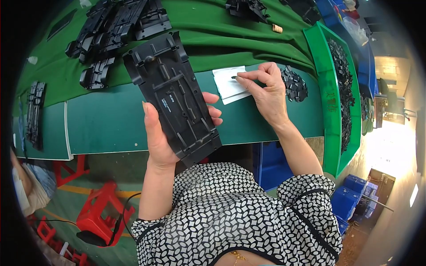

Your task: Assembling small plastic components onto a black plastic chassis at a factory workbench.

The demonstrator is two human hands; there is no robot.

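Note:
My left hand (pixel 160 133) grips a long black molded plastic chassis part (pixel 173 97) by its sides, the thumb on one edge and fingertips round the other. The part is tilted, its ribbed face turned up toward me. My right hand (pixel 266 91) is closed in a pinch over a white paper pad (pixel 229 91) on the table. Between its thumb and forefinger is a small dark piece (pixel 234 77), too small to name. Just right of that hand lies a heap of small black pieces (pixel 294 84), partly hidden by the hand.
A green bin (pixel 330 93) of small black parts stands at the right edge. More black chassis parts (pixel 120 26) lie on the green cloth (pixel 208 35) at the far left. A small tan cylinder (pixel 277 28) rests on the cloth. Red stools (pixel 100 213) stand at lower left, near another person's arm.

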